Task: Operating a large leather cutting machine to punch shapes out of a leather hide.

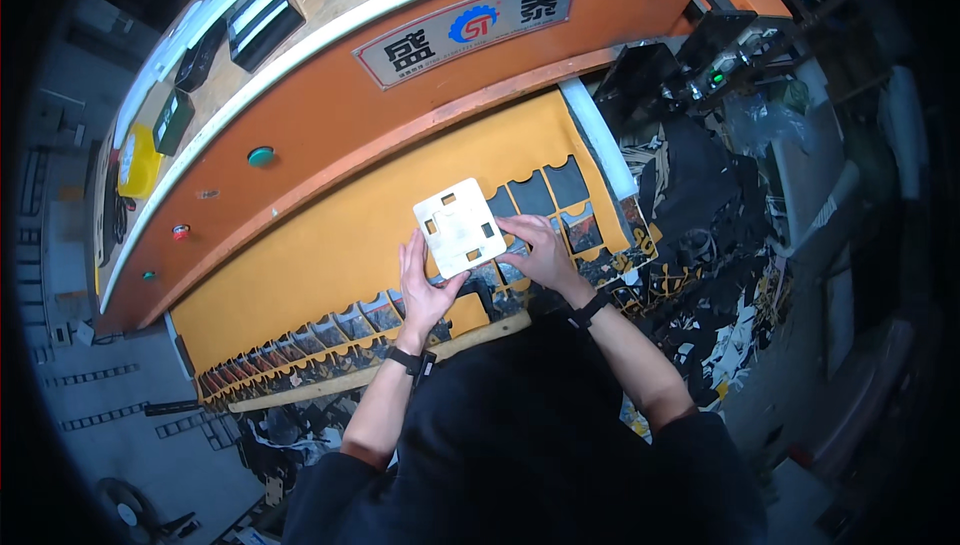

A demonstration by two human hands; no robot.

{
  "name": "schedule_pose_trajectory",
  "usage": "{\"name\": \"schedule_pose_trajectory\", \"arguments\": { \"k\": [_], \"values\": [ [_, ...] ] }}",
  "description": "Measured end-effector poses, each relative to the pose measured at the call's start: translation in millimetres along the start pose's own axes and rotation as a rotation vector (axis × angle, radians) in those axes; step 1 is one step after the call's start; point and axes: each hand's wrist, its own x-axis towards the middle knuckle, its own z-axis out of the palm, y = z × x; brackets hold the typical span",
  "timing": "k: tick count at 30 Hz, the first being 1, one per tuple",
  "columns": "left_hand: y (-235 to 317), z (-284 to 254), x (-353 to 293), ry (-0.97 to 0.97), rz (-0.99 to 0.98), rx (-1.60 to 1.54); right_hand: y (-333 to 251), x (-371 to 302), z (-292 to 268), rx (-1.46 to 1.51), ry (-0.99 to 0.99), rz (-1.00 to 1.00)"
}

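Between my two hands is a white square plate (458, 232) with rounded corners and several small rectangular openings, probably a cutting die. My left hand (424, 293) grips its lower left edge, thumb near the bottom corner. On the opposite edge, my right hand (544, 251) pinches it between thumb and fingers. Beneath the plate lies a large yellow-orange sheet (330, 220) on the machine bed. Rows of shapes are cut out of its near edge, and dark material shows through the gaps.
An orange machine beam (330, 115) crosses behind the sheet, bearing a green button (261, 156) and a red button (181, 232). A yellow container (140, 161) and dark boxes sit on top. Black and white scraps (690, 235) are heaped at the right. A pale strip (440, 350) borders the near side.
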Motion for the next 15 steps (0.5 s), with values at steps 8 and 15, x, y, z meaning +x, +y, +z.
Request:
{"name": "schedule_pose_trajectory", "arguments": {
  "k": [8,15],
  "values": [
    [-1.5,-2.8,7.3,0.009,0.024,-0.001,-8.5,7.7,-6.1,-0.024,0.016,0.004],
    [3.1,1.4,14.6,0.003,0.046,0.026,-26.0,8.6,-22.2,0.059,0.0,0.1]
  ]
}}
